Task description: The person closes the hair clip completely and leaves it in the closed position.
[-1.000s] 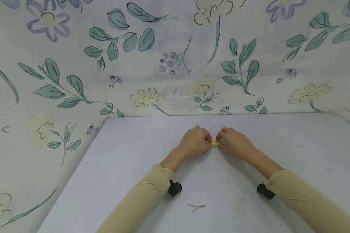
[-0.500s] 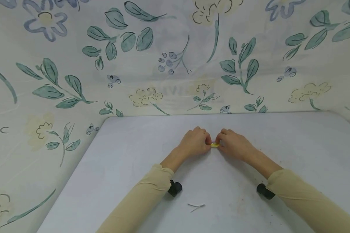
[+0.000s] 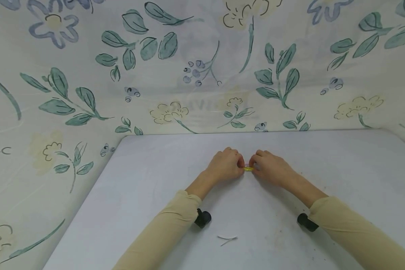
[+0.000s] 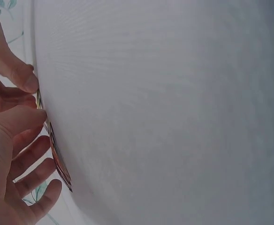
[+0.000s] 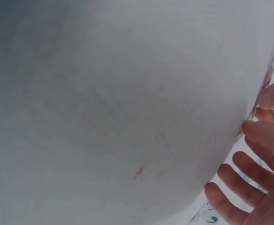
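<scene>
Near the far part of the white table, my left hand (image 3: 225, 165) and right hand (image 3: 270, 167) pinch a thin bundle of coloured strands (image 3: 248, 168) between thumbs and fingertips. A short yellow stretch shows in the gap between the hands in the head view. In the left wrist view, the bundle (image 4: 59, 154) runs past the left thumb as reddish and dark strands that narrow to a tip. Part of the bundle (image 5: 269, 77) also shows beyond the other hand's fingers in the right wrist view. Fingers hide its gripped parts. The exact kind of strand cannot be told.
A few thin whitish strips (image 3: 227, 239) lie crossed on the white table (image 3: 155, 180), close to its near side. Small dark specks and faint stains mark the tabletop at the right. Behind stands a floral-patterned cloth (image 3: 195, 97). Black wrist cameras (image 3: 202, 218) hang under both sleeves.
Both hands stay together on the bundle. Its yellow stretch sits slightly lower in the head view than a second ago, and the right fingers have closed in a little.
</scene>
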The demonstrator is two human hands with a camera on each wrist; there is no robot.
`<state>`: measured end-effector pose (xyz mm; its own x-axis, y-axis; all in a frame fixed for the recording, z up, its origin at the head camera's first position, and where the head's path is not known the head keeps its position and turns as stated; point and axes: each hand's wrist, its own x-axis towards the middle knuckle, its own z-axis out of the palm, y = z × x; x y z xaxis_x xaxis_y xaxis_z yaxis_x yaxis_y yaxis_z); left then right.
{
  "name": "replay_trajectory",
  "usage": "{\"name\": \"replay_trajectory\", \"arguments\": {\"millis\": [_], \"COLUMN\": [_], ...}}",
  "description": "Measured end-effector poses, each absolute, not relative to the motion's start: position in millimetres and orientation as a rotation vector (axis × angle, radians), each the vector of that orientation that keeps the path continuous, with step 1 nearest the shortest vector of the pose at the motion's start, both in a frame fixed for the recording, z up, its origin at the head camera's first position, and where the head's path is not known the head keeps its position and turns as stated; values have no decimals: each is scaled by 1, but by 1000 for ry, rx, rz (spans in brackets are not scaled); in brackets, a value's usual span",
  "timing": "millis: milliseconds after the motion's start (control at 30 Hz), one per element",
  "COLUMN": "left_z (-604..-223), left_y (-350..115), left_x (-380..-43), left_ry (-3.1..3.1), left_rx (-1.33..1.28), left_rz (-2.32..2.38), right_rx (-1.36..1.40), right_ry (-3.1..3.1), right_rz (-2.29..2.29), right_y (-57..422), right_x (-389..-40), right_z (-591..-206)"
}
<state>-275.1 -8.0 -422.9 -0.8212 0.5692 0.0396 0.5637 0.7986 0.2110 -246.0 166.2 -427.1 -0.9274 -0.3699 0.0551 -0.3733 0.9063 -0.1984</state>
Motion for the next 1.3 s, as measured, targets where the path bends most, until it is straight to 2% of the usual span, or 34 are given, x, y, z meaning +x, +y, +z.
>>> {"name": "replay_trajectory", "arguments": {"millis": [633,967,1300], "left_z": [-417,-400,-398], "left_y": [-12,-31,-61], "left_x": [-274,-265,-245], "left_ry": [2960,2918,2837], "left_rx": [924,875,817], "left_rz": [391,721,1035], "right_rx": [589,561,596], "right_ry": [-3035,-2892,-2773], "right_rz": [409,762,1042], "right_y": [169,180,186], "right_x": [-245,-238,-212], "right_z": [-421,-407,-407]}}
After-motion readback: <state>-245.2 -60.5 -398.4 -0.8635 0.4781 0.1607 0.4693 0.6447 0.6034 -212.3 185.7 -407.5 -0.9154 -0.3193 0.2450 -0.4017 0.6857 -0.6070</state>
